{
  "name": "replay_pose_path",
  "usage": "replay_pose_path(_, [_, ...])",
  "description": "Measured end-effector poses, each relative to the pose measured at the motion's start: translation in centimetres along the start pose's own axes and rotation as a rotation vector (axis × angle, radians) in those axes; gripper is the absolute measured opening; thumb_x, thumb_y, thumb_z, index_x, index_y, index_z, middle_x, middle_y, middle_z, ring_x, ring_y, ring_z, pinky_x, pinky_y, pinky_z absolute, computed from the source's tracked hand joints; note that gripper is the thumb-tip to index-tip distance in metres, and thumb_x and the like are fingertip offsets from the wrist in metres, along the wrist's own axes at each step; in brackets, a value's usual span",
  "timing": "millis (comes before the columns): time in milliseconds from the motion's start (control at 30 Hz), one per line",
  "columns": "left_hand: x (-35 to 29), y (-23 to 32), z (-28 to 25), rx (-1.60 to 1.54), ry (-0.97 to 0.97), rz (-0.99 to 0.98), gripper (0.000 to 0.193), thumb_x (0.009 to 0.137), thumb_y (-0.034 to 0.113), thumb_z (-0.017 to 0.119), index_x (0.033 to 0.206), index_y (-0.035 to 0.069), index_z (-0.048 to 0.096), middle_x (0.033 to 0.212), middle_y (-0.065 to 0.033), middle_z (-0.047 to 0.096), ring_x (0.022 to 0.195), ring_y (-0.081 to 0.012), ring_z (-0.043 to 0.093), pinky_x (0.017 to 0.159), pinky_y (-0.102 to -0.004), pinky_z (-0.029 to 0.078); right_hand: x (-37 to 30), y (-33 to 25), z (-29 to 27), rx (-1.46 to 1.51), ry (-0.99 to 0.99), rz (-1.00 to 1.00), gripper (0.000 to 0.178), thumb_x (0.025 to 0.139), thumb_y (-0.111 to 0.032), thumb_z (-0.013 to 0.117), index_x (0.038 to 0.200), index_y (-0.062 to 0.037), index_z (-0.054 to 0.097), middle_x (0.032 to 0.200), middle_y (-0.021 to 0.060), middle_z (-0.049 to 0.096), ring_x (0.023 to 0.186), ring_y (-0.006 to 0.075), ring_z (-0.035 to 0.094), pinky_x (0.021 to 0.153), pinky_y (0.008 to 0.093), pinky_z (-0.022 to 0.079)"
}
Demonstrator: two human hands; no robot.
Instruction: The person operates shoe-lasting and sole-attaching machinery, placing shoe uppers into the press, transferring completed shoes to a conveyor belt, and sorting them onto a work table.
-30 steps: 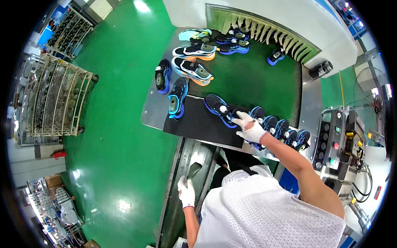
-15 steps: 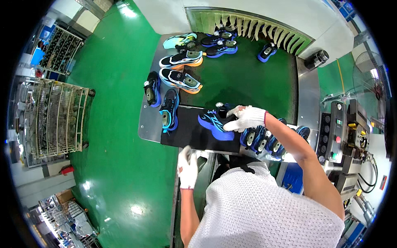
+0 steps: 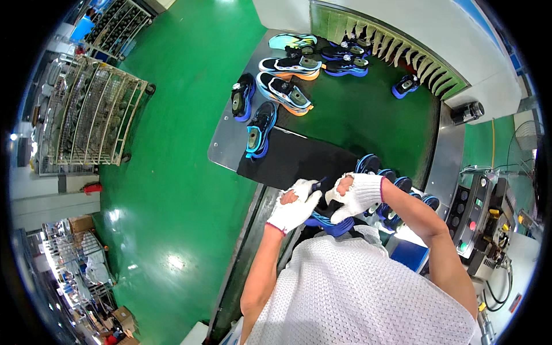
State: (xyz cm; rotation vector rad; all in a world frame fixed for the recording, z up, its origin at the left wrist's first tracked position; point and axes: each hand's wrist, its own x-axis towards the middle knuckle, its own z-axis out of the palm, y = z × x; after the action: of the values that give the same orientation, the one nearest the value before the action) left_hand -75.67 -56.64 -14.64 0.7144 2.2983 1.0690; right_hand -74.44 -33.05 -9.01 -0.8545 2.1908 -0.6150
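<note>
A blue and black sneaker [image 3: 332, 225] is close to my body at the near edge of the black mat [image 3: 282, 154], partly covered by my hands. My left hand [image 3: 294, 206], in a white glove with a bare patch, has its fingers closed at the shoe's upper opening. My right hand [image 3: 359, 195], gloved the same way, grips the shoe from the right side. Just right of that hand stands a row of similar sneakers [image 3: 386, 178]. Beyond the mat's left end lie a black and blue sneaker [image 3: 261, 127] and another [image 3: 243, 96].
A green conveyor belt [image 3: 362, 112] carries a lone sneaker [image 3: 406, 85] near a strip curtain [image 3: 397, 49]. Orange-soled sneakers [image 3: 284, 92] lie on the metal table edge [image 3: 227, 146]. A control box [image 3: 472, 214] stands right; wire carts [image 3: 98, 112] stand left.
The sneaker has come off the mat toward my body in my right hand. My left hand has moved up and right to meet it. The view has shifted.
</note>
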Motion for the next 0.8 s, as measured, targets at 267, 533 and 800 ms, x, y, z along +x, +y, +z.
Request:
replay_pose_path(267, [-3.1,-4.3,3.4,-0.322,0.029,-0.285,0.043,0.104,0.035,0.041,0.107,-0.002,0.064,0.104,-0.0201,0.069,0.101,-0.0354,0.065,0.092,-0.0435,0.048,2.6,-0.6,-0.1,0.189,-0.118,0.159,0.066,0.083,-0.052,0.074,0.127,-0.0044,0.066,0.109,0.0216,0.073,0.1,0.0351,0.072,0.085,0.0415,0.058])
replay_pose_path(533, [-5.6,-6.4,3.7,-0.403,0.216,-0.221,0.04,0.104,0.03,0.04,0.11,0.002,0.068,0.111,-0.0216,0.068,0.105,-0.0365,0.065,0.094,-0.0436,0.047,4.6,-4.9,-1.8,0.168,-0.091,0.239,0.071,0.079,-0.054,0.077,0.125,-0.002,0.065,0.098,0.021,0.075,0.086,0.0319,0.076,0.082,0.0403,0.059])
replay_pose_path(800, [-5.4,-6.8,2.2,0.024,0.346,0.071,0.019,0.094,0.009,0.054,0.106,0.006,0.068,0.097,-0.0121,0.068,0.09,-0.0304,0.069,0.077,-0.0395,0.053,4.6,-4.6,0.5,0.177,0.042,0.17,0.061,0.079,-0.047,0.076,0.117,-0.0006,0.066,0.097,0.0221,0.073,0.087,0.0361,0.073,0.077,0.0416,0.059])
